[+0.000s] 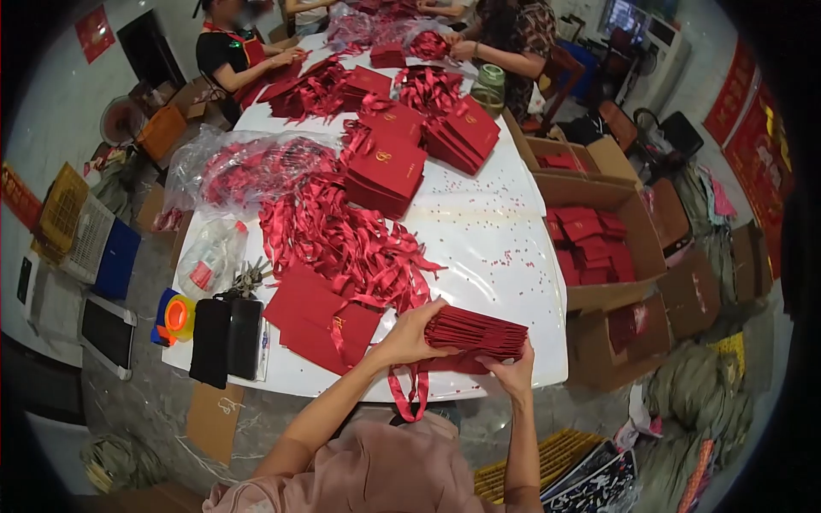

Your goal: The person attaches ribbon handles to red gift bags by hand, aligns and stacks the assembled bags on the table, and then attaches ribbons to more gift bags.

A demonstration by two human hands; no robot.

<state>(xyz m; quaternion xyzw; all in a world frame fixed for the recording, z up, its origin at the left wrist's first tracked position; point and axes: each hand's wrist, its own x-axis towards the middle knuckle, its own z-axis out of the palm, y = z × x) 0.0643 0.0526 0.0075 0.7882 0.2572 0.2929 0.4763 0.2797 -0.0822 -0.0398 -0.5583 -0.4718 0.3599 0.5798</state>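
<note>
My left hand [413, 333] grips the left end of a stack of folded red bags [475, 332] above the white table's front edge. At the stack's lower right corner, my right hand [513, 369] is closed on it with thumb and fingers. A red ribbon loop [410, 393] hangs below the stack, over the table edge. Flat red bags [321, 316] lie left of my left hand. Behind them spreads a tangled heap of red ribbons [333, 235]. Farther back sit stacks of red bags with gold print [385, 171].
Cardboard boxes [654, 235] holding red bags stand right of the table [479, 227]. On its left lie a phone [245, 338], tape rolls [178, 316], keys [251, 274] and a plastic bag [209, 256]. Several people work at the far end, near a jar [489, 85].
</note>
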